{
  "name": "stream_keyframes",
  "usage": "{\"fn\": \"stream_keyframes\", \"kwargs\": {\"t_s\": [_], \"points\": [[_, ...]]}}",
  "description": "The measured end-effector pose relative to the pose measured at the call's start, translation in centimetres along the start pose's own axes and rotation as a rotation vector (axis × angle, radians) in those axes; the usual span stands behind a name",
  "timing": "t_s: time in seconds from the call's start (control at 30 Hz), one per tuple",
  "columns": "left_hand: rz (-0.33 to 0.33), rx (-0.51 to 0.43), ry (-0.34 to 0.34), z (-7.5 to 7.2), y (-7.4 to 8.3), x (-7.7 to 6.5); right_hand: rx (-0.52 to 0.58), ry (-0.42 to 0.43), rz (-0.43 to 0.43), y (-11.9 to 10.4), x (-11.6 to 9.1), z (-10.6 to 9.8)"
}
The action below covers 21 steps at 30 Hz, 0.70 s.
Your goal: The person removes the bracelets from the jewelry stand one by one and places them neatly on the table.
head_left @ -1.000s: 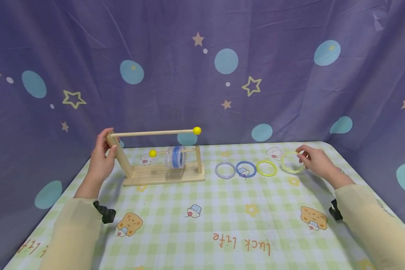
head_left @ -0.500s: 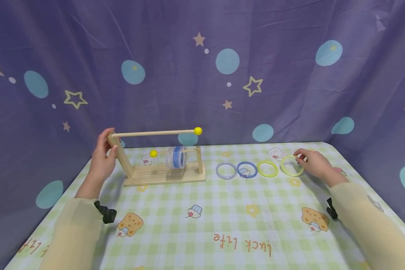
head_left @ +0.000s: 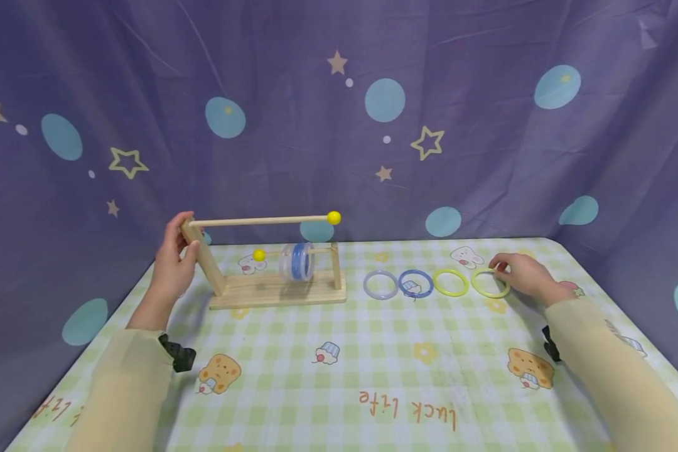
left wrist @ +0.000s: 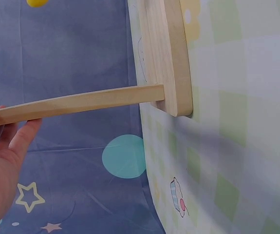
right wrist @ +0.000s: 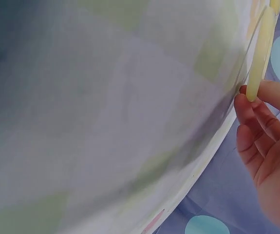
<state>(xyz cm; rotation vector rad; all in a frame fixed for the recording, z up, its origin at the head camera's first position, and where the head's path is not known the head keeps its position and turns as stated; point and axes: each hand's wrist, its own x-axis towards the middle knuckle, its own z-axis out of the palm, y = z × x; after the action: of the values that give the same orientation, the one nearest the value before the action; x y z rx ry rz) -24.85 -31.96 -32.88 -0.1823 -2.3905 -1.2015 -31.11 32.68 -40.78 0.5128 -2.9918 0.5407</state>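
Observation:
My left hand (head_left: 175, 260) grips the top of the tall left post (left wrist: 81, 102) of a wooden ring stand (head_left: 277, 292). Two rods with yellow ball ends reach out from the stand's posts. Clear and blue rings (head_left: 297, 262) hang together on the lower rod. Over at the right, my right hand (head_left: 522, 274) pinches the edge of a pale yellow ring (head_left: 490, 294) between thumb and fingers, the ring low over the cloth. In the right wrist view this ring (right wrist: 260, 53) shows edge-on at the fingertips.
Left of the held ring, a yellow-green ring (head_left: 451, 294), a blue ring (head_left: 415, 295) and a pale clear ring (head_left: 381, 297) lie in a row on the checked tablecloth (head_left: 294, 389). A purple patterned curtain (head_left: 294, 125) hangs behind the table.
My right hand has come down and slightly left, and the yellow ring has gone from tilted upright to nearly flat beside the row. The left hand keeps its grip on the post.

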Motion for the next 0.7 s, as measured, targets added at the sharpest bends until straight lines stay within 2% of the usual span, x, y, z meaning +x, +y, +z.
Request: {"fn": "stream_keyframes", "kwargs": {"t_s": [0.2,0.7], "points": [[0.002,0.004,0.009,0.0,-0.11,-0.09,-0.025,-0.006,0.001,-0.29,0.26,0.18],[0.011,0.006,0.009,0.04,0.2,-0.05,0.003,0.004,-0.008,-0.52,0.26,0.37]]}}
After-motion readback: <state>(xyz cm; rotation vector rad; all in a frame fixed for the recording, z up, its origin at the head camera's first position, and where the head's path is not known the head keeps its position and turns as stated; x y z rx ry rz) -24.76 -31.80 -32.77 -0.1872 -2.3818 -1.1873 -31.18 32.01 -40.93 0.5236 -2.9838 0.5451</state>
